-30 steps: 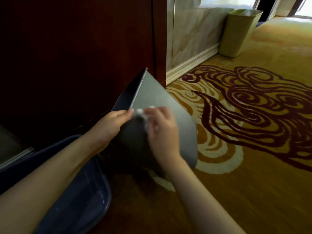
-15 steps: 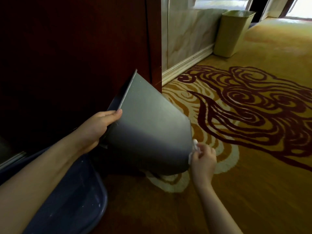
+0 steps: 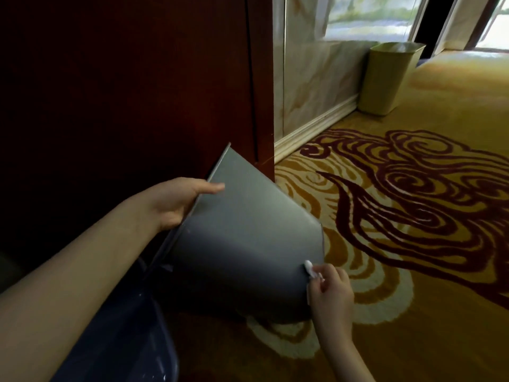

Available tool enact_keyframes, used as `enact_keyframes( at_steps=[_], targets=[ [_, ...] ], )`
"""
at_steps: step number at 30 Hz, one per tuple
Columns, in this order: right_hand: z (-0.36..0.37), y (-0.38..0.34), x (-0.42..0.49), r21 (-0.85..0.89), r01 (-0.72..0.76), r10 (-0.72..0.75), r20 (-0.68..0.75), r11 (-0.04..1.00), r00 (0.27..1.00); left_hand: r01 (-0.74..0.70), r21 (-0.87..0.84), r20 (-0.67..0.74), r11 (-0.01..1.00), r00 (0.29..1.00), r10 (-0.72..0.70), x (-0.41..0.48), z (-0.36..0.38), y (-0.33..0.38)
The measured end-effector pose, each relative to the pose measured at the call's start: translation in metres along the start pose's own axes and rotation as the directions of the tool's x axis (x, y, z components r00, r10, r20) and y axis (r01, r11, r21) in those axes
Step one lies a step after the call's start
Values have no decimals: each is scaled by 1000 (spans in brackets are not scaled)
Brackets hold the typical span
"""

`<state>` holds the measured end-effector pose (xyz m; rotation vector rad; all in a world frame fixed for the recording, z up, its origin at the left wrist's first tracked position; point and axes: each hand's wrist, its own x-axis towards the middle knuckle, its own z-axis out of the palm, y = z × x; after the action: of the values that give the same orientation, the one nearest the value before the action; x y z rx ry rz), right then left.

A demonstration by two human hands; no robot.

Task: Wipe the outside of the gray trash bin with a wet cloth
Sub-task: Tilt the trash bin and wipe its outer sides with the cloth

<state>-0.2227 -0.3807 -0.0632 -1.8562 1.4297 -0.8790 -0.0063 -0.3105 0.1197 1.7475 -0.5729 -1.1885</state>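
Dark blue plastic, the basin sits nearest at the lower left, under the left forearm. Just beyond it the gray trash bin leans tilted on the patterned carpet, its mouth toward the dark wooden panel at left. The left hand clamps the bin's rim, thumb laid flat on the outer face. The right hand pinches a small white cloth against the bin's bottom right edge. With so little cloth showing, it could slip off the corner, or the tilted bin could twist and topple. Far right, a beige bin stands by the wall.
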Motion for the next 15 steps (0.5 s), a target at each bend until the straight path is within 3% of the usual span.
enact_keyframes(
  at_steps=[3,7,9,12,15],
  targets=[
    [1,4,1,26,-54,54,15,998,998,-35,81,-101,996,994,44,11,8,6],
    [-4,10,9,208,-283,273,78,936,959,-100,103,-143,990,983,114,13,17,-4],
    [-13,6,16,272,-322,314,74,907,946,-149,89,-143,985,977,161,5,17,-15],
    [-27,-23,23,376,-278,257,104,884,961,-244,34,-128,969,961,247,-12,11,-40],
    [-32,-76,19,486,-158,88,164,859,983,-271,-62,-113,961,958,263,-24,11,-70]
  ],
)
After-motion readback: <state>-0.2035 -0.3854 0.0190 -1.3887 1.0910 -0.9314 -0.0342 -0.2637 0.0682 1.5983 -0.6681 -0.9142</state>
